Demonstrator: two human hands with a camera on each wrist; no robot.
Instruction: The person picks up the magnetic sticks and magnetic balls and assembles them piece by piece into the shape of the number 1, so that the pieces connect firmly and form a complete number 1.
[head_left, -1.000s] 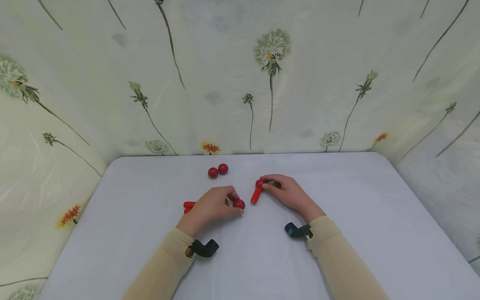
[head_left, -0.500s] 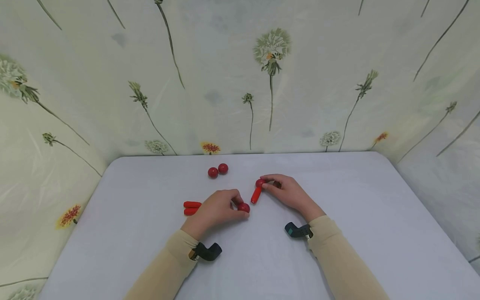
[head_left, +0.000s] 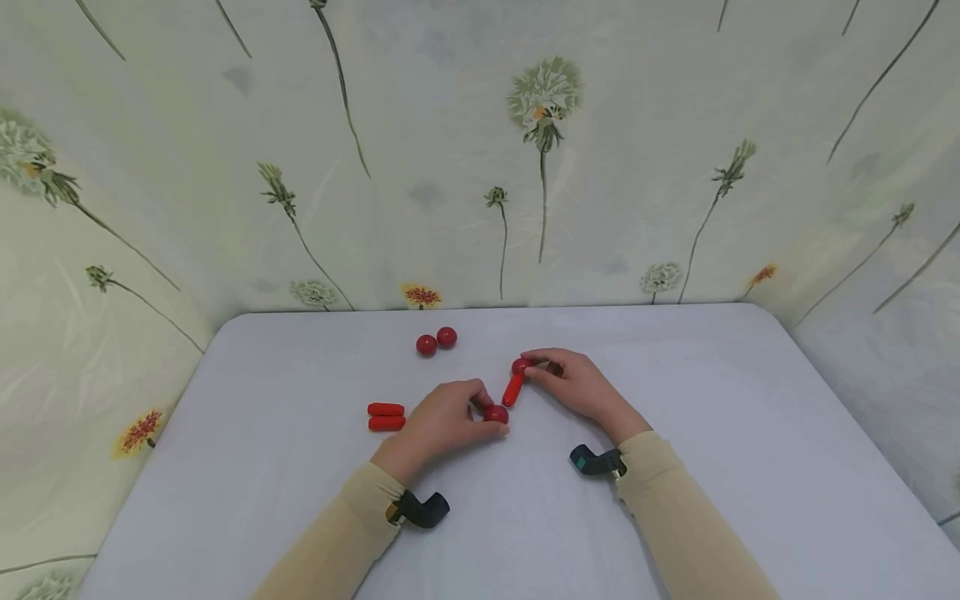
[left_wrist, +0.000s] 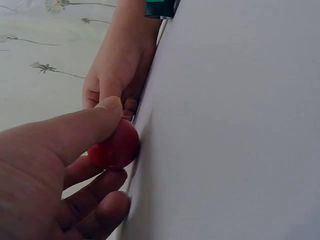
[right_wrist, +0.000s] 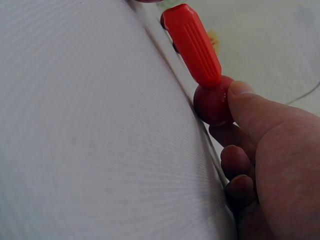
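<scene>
In the head view my left hand pinches a dark red ball between thumb and fingers, low over the table. The left wrist view shows the thumb on top of that glossy ball. My right hand pinches another red ball, seen closer as a ball in the right wrist view. A bright red ribbed plastic stick meets this ball at one end. The stick's other end points toward the left hand's ball, with a small gap showing in the head view.
Two red balls lie side by side near the table's back edge. Left of the left hand, two red sticks lie parallel. The white table is backed by a flower-print cloth. Dark wrist cameras sit on both wrists.
The left hand has moved right and slightly toward the person with its ball, closer to the stick's free end. Both parallel sticks now show more fully. The right hand has stayed in place.
</scene>
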